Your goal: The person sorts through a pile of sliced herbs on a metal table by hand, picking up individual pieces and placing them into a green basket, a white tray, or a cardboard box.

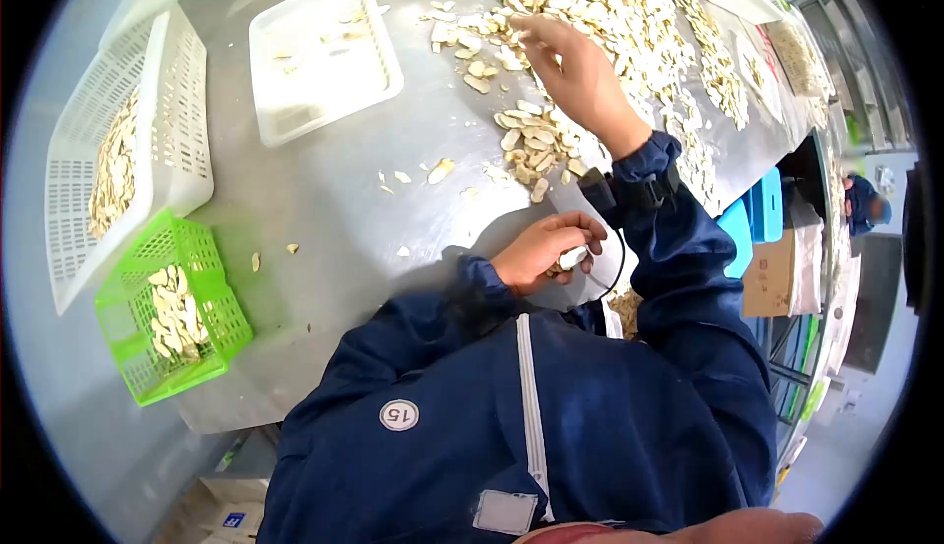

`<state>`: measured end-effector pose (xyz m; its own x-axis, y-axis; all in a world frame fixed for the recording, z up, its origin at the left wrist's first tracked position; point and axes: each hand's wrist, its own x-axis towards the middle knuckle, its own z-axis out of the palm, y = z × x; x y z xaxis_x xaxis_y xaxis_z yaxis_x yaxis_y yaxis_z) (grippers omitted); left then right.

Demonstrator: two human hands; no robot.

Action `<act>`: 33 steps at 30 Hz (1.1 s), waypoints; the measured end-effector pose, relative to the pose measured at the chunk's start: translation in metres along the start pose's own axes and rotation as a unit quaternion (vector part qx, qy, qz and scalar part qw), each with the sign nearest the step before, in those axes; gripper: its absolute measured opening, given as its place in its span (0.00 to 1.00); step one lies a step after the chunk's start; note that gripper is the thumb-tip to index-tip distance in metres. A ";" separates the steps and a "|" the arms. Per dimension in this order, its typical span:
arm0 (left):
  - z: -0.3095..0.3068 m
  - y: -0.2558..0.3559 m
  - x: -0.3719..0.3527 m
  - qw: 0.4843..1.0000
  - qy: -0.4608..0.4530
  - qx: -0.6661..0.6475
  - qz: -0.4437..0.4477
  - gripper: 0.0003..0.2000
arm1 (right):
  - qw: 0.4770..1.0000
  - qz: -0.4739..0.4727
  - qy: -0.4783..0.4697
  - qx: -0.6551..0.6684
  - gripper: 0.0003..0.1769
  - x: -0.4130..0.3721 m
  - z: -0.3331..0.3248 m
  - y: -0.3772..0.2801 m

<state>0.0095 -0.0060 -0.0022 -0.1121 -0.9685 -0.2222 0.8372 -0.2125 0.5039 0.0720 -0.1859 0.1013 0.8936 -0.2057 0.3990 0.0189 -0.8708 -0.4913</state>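
My left hand (551, 254) is close to my chest at the table's near edge. Its fingers are closed around a few pale slices (572, 258), one of them white. Farther out, my right hand (582, 80) is over the left edge of a large heap of pale, brown-edged dried slices (619, 3). Its fingers and thumb are apart, and I see nothing between them. A smaller pile of slices (536, 136) lies between my two hands. A dark device with a cable (598, 190) sits by my right wrist.
A shallow white tray (270, 102) with a few slices is on the metal table (324, 200). To the left stand a white perforated basket (182, 102) and a green basket (231, 323), both holding slices. Blue bins (762, 205) and a cardboard box (769, 274) are at right. Another person (863, 205) is far right.
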 end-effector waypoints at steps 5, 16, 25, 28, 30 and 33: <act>-0.003 -0.004 0.001 0.999 -0.026 -0.032 0.013 0.10 | 0.990 0.046 -0.078 -0.105 0.18 -0.061 -0.002 0.042; 0.001 -0.002 -0.001 0.999 -0.014 -0.044 0.012 0.09 | 0.987 0.074 -0.039 -0.136 0.14 -0.101 -0.004 0.049; 0.000 -0.004 -0.001 0.997 0.007 -0.060 0.050 0.18 | 0.963 0.256 -0.031 -0.078 0.14 -0.128 -0.044 0.048; -0.004 -0.008 0.001 0.989 0.006 -0.128 0.073 0.24 | 0.911 0.261 -0.151 0.281 0.15 -0.140 -0.060 0.044; -0.002 -0.002 0.002 0.986 0.022 -0.151 0.064 0.26 | 0.940 0.243 -0.147 0.190 0.17 -0.136 -0.057 0.036; -0.009 -0.010 0.004 0.989 0.034 -0.121 0.078 0.20 | 0.978 0.201 -0.050 -0.013 0.18 -0.117 -0.032 0.034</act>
<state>0.0054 -0.0068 -0.0162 0.0590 -0.9743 -0.2172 0.9458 -0.0150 0.3243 -0.0468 -0.2061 0.0625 0.8658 -0.4902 0.1001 -0.3530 -0.7403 -0.5721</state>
